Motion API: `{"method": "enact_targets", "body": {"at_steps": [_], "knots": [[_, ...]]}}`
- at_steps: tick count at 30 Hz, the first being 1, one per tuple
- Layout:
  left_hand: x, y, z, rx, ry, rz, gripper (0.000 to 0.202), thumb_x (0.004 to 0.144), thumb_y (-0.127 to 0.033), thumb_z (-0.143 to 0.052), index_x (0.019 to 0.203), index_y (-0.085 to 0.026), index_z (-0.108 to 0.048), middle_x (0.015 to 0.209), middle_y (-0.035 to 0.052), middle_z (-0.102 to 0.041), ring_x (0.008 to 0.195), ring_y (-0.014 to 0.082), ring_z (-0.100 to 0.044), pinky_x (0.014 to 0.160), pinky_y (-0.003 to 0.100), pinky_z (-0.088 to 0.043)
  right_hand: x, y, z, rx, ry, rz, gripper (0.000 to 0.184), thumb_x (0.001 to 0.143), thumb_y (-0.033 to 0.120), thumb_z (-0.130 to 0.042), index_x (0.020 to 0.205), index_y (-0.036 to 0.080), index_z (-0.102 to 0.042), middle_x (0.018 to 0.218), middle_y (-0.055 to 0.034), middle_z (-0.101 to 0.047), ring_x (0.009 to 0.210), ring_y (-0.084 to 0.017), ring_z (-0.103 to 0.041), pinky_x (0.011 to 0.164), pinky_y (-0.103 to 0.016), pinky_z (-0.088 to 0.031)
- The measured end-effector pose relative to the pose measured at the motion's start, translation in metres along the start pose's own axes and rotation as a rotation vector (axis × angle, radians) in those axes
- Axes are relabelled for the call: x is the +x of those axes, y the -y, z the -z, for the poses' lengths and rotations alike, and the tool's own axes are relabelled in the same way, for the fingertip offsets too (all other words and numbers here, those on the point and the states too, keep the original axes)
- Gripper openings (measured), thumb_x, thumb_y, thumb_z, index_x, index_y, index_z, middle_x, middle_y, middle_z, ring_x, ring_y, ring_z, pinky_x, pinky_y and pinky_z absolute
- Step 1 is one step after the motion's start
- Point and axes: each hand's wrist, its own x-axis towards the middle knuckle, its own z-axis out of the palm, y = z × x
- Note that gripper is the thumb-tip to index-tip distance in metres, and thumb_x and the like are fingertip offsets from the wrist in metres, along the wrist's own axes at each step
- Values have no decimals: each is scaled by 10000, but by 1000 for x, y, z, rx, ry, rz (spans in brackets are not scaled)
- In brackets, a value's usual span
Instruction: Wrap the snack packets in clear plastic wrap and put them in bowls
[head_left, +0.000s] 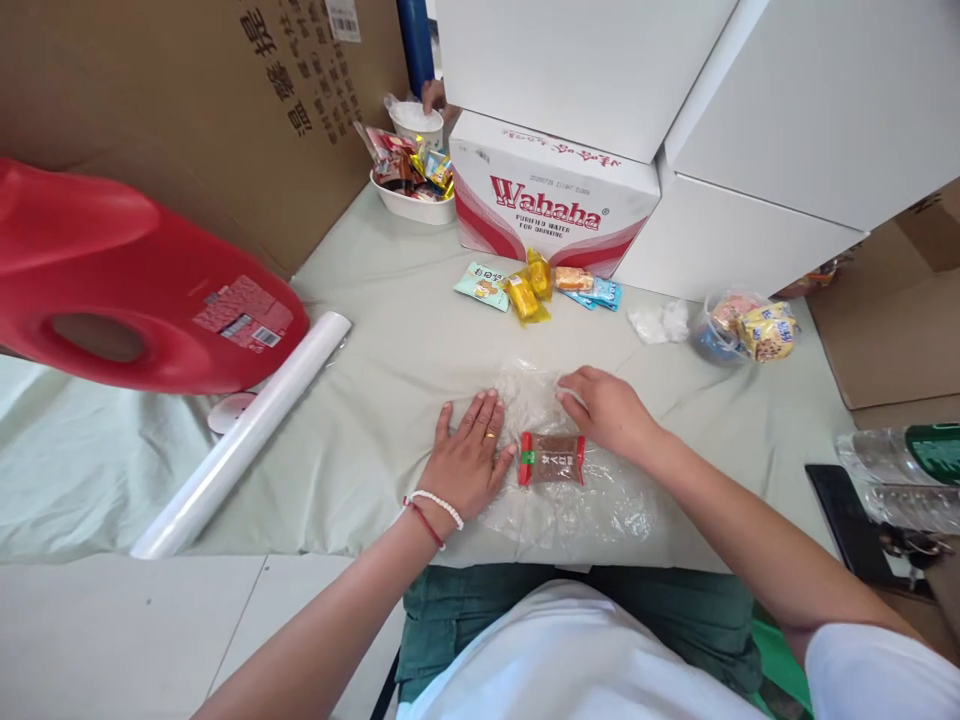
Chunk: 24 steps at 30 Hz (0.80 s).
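A thin clear plastic film (pixel 611 510) lies crinkled on the cloth in front of me. On top of it rests a small packaged snack (pixel 553 460) with a brown middle, red ends and a green patch. My left hand (pixel 471 445) lies flat with fingers spread at the film's left side, beside the snack. At the film's upper right, my right hand (pixel 604 405) pinches its edge between thumb and forefinger, just above the snack's right end. Neither hand touches the snack.
Ahead stand a Wahaba-style water carton (pixel 551 205), several wrapped snacks (pixel 529 288) and a snack tub (pixel 746 325). A white film roll (pixel 244 435) and red jug (pixel 150 290) are left. Bottles (pixel 900 465) lie right. Behind, another person's hand (pixel 433 96) touches a cup (pixel 416 122).
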Motion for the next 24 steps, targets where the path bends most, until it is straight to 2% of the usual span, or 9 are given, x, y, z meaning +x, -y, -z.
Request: {"method": "enact_targets", "body": {"at_steps": [3,6,8,10,12,14,17,21,24], "knots": [[0,1,2,-7,7,-5,648,1079,-431,-321,1661,-146,-340,1717,158,-316,1607,327,-316,1323,622,-110,66,20,8,-86,-22,27,321,1080,305,-439,1187,176,-712,1150,-154,-718,1071,-286,-687,878,-355,-501],[0,2,1,-11,13,3,652,1079,-440,-339,1671,-167,-322,1720,142,-312,1606,318,-318,1329,605,-92,137,47,2,-161,-78,43,384,1083,308,-407,1354,152,-630,1360,-198,-645,1089,-301,-691,867,-376,-528],[0,3,0,-14,13,9,657,1077,-449,-346,1674,-176,-319,1723,131,-307,1607,311,-318,1332,598,-86,179,60,-5,-216,-107,-1,465,1072,201,-357,1494,84,-516,1462,-263,-572,1120,-314,-692,880,-396,-540],[0,3,-1,-15,12,10,664,1074,-460,-356,1672,-172,-323,1725,128,-304,1608,309,-314,1333,595,-89,211,67,-10,-249,-86,-43,492,1042,97,-327,1489,11,-512,1447,-314,-571,1157,-328,-685,900,-401,-540],[0,3,-2,-13,13,7,669,1074,-462,-358,1667,-155,-331,1728,128,-296,1611,305,-306,1334,593,-90,226,69,-12,-252,-62,-39,473,1027,60,-324,1413,0,-590,1377,-309,-620,1168,-333,-681,917,-398,-535],[0,3,-2,-14,17,5,668,1077,-460,-349,1662,-138,-338,1731,127,-286,1615,298,-297,1336,590,-84,224,67,-9,-234,-74,-3,469,1031,70,-321,1376,56,-639,1342,-259,-653,1137,-324,-684,920,-403,-528],[0,3,-2,-22,19,8,666,1080,-462,-340,1659,-135,-344,1731,132,-287,1617,297,-293,1336,590,-69,189,54,3,-153,-209,53,460,1059,138,-314,1356,154,-665,1359,-180,-656,1166,-327,-631,951,-437,-502],[0,2,-1,-26,6,7,672,1078,-470,-343,1665,-143,-336,1725,150,-305,1615,307,-298,1333,592,-49,107,16,21,90,-341,90,400,1084,269,-349,1235,175,-707,1122,-132,-709,1181,-323,-552,1038,-468,-433],[0,2,-1,-12,0,2,673,1075,-467,-343,1662,-139,-343,1722,163,-314,1611,312,-306,1327,597,-59,43,-14,21,331,-201,134,358,1069,284,-378,1128,204,-721,926,-65,-690,998,-257,-592,978,-397,-455]]}}
